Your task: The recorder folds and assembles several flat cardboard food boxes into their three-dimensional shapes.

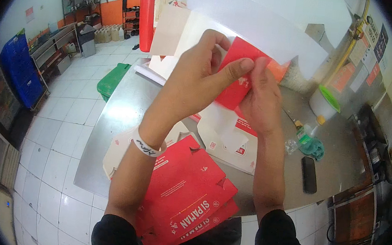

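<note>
Both my hands hold up a piece of printed red cardboard above the steel table. My left hand grips its left side, thumb laid across the front and fingers curled behind. From the right, my right hand pinches it, thumb pressed near the top beside the left thumb. A white band is around my left wrist. Below my forearms lie flat red carton blanks, overlapping at the table's near edge. More cream and white carton blanks lie flat beneath the raised hands.
On the steel table, a black phone, a green-labelled bottle and a white tub with a green rim stand or lie at right. A green bin is beyond the left edge. Large white sheets rise behind my hands.
</note>
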